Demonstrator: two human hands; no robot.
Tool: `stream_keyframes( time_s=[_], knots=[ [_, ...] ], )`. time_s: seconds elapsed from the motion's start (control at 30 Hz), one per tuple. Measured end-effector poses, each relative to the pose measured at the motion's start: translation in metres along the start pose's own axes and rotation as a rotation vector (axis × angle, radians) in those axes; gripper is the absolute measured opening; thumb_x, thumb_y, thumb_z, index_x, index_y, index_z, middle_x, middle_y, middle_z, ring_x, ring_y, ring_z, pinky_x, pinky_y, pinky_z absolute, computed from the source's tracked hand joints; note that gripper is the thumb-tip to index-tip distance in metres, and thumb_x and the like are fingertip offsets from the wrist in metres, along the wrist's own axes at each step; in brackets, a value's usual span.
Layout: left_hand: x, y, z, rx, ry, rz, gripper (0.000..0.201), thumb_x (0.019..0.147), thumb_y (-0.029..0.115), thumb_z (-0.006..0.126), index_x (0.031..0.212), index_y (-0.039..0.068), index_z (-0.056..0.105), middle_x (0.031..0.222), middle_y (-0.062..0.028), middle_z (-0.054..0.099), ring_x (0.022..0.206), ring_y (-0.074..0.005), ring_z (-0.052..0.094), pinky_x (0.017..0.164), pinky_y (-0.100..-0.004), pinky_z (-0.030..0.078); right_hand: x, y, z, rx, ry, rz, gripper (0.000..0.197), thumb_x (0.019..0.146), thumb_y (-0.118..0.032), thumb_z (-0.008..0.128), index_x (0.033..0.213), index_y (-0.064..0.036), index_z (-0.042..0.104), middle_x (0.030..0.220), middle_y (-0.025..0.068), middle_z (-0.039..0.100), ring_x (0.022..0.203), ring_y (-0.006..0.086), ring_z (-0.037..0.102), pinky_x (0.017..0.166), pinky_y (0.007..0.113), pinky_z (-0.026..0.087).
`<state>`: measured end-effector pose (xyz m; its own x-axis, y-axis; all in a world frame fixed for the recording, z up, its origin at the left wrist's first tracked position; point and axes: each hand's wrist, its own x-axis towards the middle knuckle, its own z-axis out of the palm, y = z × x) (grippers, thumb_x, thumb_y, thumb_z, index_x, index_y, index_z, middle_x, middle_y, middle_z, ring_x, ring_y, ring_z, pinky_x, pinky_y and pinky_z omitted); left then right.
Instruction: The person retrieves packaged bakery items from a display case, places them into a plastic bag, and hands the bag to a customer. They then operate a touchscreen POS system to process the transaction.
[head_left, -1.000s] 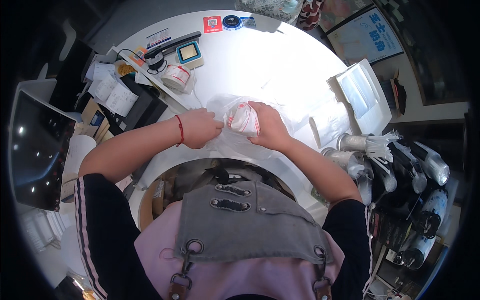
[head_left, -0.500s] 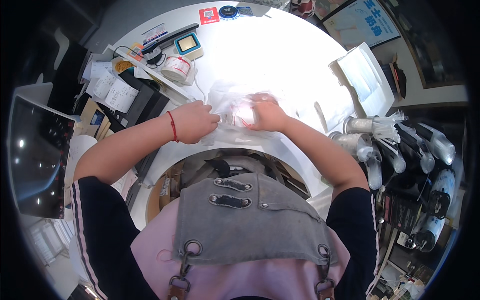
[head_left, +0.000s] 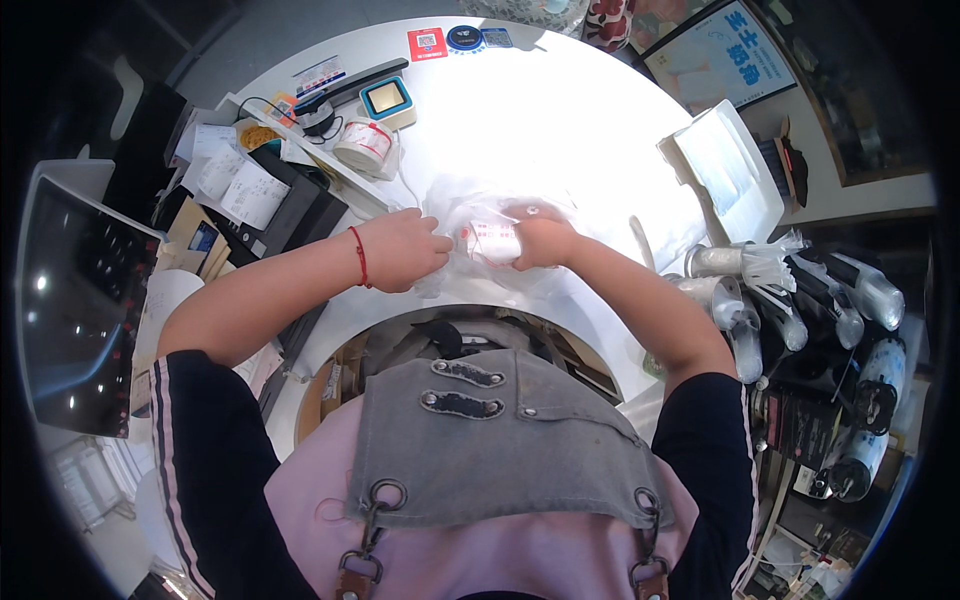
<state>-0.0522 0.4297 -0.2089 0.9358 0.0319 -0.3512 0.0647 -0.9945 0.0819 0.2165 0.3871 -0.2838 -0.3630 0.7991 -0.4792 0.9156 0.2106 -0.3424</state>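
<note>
A white cup (head_left: 490, 242) with pink-red print lies on its side over the white counter, within a thin see-through plastic bag (head_left: 462, 200). My right hand (head_left: 546, 240) is closed round the cup's right end, some of its fingers hidden behind the cup and film. On the other side, my left hand (head_left: 403, 250), with a red cord at the wrist, has its fingers curled shut on the bag's left edge. Glare washes out part of the film, so the bag's opening cannot be made out.
Beyond my left hand stand a tape roll (head_left: 364, 145), a small blue-framed device (head_left: 388, 98) and a black printer (head_left: 300, 212) with receipts. To the right are a white box (head_left: 722, 160), metal canisters (head_left: 720, 258) of wrapped straws and stacked cup lids (head_left: 880, 375). A monitor (head_left: 85, 310) stands far left.
The cup has turned so that more of its printed side shows. My right hand has shifted slightly right, and the bag's film now bunches round the cup. My left hand keeps its grip.
</note>
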Motion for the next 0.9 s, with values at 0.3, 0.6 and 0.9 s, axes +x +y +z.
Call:
stream_keyframes(
  time_s=[0.3,0.6,0.9],
  knots=[
    [-0.01,-0.013,0.004,-0.255,0.188,0.078,0.049,0.063,0.018,0.075,0.108,0.009,0.061,0.116,-0.0047,0.058,0.099,-0.0253,0.055,0.085,-0.0381,0.046,-0.01,-0.024,0.011,-0.336,0.658,-0.234,0.051,0.072,-0.018,0.069,0.12,-0.007,0.056,0.12,0.0096,0.06,0.116,0.0279,0.053,0.097,0.046,0.041],
    [-0.017,-0.026,0.012,-0.284,0.282,0.065,0.05,0.062,0.018,0.073,0.109,0.009,0.059,0.114,-0.0072,0.058,0.1,-0.0279,0.056,0.084,-0.0402,0.047,0.035,0.009,0.057,-0.178,0.575,-0.135,0.053,0.082,-0.028,0.06,0.131,-0.0097,0.051,0.133,0.0135,0.051,0.124,0.0303,0.048,0.101,0.049,0.036],
    [-0.016,-0.026,0.011,-0.284,0.264,0.053,0.045,0.066,0.02,0.07,0.107,0.009,0.059,0.111,-0.0081,0.058,0.095,-0.0295,0.057,0.08,-0.041,0.048,0.058,0.013,0.01,0.154,0.058,-0.025,0.082,0.062,-0.053,0.077,0.129,-0.0114,0.054,0.128,0.0151,0.056,0.121,0.0315,0.051,0.098,0.04,0.044]
  ],
)
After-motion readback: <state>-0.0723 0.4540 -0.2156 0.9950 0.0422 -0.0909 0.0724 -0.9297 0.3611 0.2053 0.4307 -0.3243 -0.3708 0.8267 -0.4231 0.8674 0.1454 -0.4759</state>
